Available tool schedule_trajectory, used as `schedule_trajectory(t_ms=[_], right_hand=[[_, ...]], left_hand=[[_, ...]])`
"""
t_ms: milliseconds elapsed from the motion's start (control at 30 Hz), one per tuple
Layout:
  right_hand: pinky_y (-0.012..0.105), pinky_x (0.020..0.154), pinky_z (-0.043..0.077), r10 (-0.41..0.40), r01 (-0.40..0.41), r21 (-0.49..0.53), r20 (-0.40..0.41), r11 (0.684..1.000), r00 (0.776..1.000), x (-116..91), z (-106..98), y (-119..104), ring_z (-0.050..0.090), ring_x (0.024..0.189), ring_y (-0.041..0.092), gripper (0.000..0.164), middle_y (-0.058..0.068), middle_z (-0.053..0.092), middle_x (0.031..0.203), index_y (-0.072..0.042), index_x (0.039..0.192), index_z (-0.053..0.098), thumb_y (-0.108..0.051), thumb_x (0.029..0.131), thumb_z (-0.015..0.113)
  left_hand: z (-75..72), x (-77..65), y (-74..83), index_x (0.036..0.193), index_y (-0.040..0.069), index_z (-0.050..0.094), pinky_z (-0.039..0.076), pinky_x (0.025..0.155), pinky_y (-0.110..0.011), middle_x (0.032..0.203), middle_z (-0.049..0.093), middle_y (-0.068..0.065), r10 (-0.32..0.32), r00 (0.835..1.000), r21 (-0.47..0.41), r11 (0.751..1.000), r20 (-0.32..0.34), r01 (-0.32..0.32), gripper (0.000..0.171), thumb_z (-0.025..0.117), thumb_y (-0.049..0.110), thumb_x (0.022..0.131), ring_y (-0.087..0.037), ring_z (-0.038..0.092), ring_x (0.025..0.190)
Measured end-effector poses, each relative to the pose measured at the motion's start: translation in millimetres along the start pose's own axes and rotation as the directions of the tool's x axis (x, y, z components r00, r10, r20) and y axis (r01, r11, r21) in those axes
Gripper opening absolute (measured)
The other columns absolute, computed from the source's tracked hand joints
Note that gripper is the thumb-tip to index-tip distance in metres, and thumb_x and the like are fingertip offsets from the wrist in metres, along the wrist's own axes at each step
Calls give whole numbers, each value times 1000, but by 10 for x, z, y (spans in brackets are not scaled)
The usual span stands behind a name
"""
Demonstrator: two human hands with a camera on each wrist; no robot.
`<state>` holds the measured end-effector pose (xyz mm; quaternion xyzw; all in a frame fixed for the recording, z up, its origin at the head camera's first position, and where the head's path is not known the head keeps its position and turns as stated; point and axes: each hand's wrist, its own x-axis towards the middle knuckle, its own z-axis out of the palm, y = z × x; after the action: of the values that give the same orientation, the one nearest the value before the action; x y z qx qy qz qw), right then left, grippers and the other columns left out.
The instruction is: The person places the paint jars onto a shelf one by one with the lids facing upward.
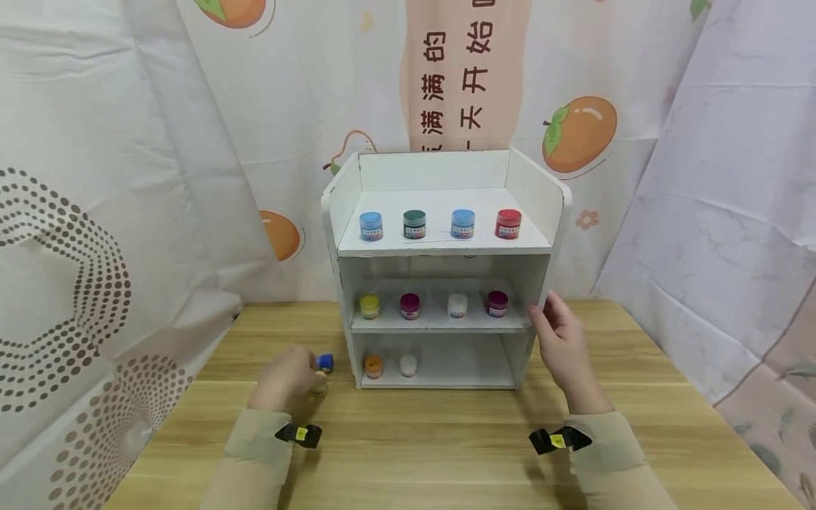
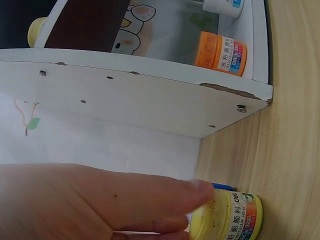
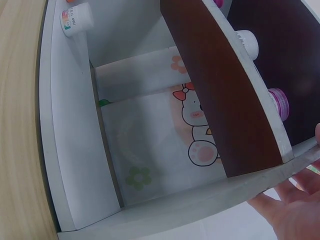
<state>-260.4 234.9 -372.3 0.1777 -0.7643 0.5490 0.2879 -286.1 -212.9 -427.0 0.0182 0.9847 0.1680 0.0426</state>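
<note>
My left hand is at the table left of the white shelf unit. Its thumb and fingers pinch the lid of a yellow paint jar, which stands on the wood. Just behind that jar is a blue paint jar, mostly hidden in the left wrist view. My right hand holds the right side panel of the shelf unit, thumb at its front edge and the other fingers along the outer face. On the bottom shelf stand an orange paint jar and a white paint jar.
Several jars, including a dark green jar and a red jar, line the top shelf. A yellow jar and several others stand on the middle one. Behind the wooden table hangs a printed curtain.
</note>
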Motion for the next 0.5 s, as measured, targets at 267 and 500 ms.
schedule_trajectory(t_ms=[267,500], right_hand=[[13,81,45,7,-7,5,-1,1000,1000,-2,-5,-11,52,106,36,39,24,55,123,0,138,45,-9,100,49],[13,81,45,9,-9,8,-3,1000,1000,2,3,-22,52,107,37,38,25,55,123,1,137,45,-9,100,49]], left_hand=[[35,-13,24,56,15,47,28,40,-29,53,40,4,-24,1000,8,1000,2,24,41,78,37,71,-13,38,46],[49,-25,41,52,17,41,20,38,-26,50,32,6,-9,1000,17,1000,-7,9,40,76,31,67,-10,29,43]])
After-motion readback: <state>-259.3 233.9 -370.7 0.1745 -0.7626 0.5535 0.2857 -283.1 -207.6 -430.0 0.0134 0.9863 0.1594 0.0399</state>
